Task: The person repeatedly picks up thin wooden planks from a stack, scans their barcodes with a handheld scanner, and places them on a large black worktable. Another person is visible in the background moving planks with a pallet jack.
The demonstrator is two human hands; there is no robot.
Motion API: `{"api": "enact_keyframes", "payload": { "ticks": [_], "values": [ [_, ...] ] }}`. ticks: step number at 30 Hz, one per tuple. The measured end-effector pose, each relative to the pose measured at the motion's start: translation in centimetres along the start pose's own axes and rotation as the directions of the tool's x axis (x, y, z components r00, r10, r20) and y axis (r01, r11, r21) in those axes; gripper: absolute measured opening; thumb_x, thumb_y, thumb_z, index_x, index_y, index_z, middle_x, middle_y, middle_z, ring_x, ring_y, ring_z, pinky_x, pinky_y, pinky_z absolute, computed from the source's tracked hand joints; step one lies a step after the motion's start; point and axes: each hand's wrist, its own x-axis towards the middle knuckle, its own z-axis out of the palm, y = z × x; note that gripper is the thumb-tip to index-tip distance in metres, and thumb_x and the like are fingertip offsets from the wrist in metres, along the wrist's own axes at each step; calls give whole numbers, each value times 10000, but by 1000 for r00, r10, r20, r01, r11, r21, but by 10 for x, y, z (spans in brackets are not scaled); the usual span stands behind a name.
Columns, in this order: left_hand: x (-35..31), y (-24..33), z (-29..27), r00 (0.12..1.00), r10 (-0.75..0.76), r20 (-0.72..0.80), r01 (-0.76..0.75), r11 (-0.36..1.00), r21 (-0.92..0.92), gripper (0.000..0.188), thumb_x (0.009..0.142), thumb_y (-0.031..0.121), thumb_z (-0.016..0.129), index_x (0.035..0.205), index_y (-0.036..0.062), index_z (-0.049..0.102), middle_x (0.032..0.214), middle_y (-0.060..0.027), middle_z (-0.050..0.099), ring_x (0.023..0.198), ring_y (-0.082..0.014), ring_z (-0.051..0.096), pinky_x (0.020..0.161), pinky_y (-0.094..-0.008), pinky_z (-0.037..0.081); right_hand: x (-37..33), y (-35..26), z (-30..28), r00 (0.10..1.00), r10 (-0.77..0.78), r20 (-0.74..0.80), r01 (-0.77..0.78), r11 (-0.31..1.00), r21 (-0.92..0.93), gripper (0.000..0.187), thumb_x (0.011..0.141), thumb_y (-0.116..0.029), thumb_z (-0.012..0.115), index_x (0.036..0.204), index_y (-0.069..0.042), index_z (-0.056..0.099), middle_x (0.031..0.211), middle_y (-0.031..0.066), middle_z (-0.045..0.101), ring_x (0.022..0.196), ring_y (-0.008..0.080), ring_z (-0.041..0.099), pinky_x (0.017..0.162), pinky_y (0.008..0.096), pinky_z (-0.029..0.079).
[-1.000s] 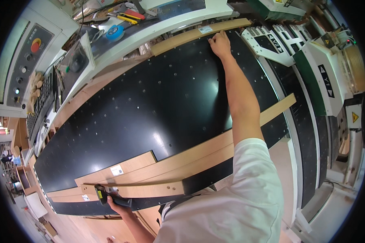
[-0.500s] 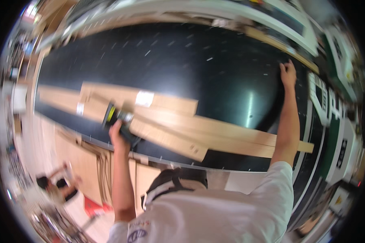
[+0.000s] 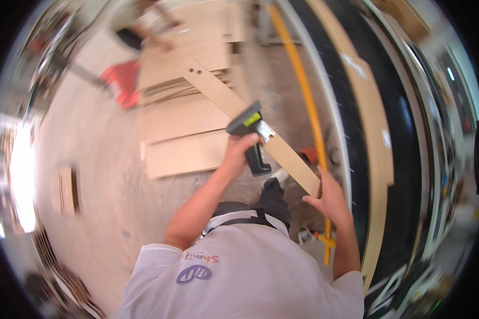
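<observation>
Your left hand (image 3: 238, 154) is wrapped around the pistol grip of a dark handheld scanner (image 3: 250, 135) with a yellow patch on its head, fingers clamped tight on the handle. Your right hand (image 3: 327, 196) pinches the near end of a long narrow wooden strip (image 3: 239, 114), thumb and fingers closed over its corner. The strip runs up and away to the left, a drilled hole showing near its far end; the scanner's head sits right over its middle, touching or just above it (blur makes that hard to call).

Step in hand, as I read it: you are holding the strip up and bringing the scanner to its face. The next move likely calls for a steady strip and the scanner head squared to whatever mark it must read; I cannot see a label under the scanner.

Edges and room:
- Right of you, the black machine bed (image 3: 404, 159) curves past, a long pale board (image 3: 372, 133) lying on it. A yellow pipe (image 3: 311, 111) runs between you and the bed, close behind your right hand.
- Left and ahead, a stack of flat panels (image 3: 183, 133) lies on the floor (image 3: 90, 175), under the strip's far end.
- Another person stands far off by the panels, too blurred to say more.
- Open floor to your left offers the most swing room.
</observation>
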Motion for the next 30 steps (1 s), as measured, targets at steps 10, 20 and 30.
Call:
{"api": "enact_keyframes", "payload": {
  "ticks": [10, 20, 30],
  "values": [
    [-328, 61, -272, 708, -113, -697, 233, 969, 80, 317, 868, 280, 695, 1049, 21, 669, 914, -24, 647, 872, -119, 589, 759, -285, 472, 66, -207, 297, 812, -325, 484, 428, 896, -117, 533, 673, -349, 840, 1000, 5, 613, 928, 251, 682, 898, 411, 665, 760, 473, 517],
    [-487, 101, -455, 41, -181, -983, 230, 959, -167, 383, 783, 387, 742, 851, 11, 721, 731, -68, 681, 672, -167, 629, 629, -331, 495, 160, -368, 484, 702, -159, 694, 634, 584, -508, 610, 672, -473, 819, 1002, 5, 635, 998, 233, 698, 965, 383, 676, 837, 468, 539],
    [-687, 38, -546, -580, -301, -757, 356, 742, -568, 480, 670, 335, 746, 896, -87, 706, 830, -215, 707, 781, -311, 708, 654, -404, 529, 258, -592, 690, 683, 74, 726, 613, 482, -626, 509, 675, -426, 833, 976, -32, 716, 971, 157, 735, 910, 282, 721, 808, 407, 576]
  ]
}}
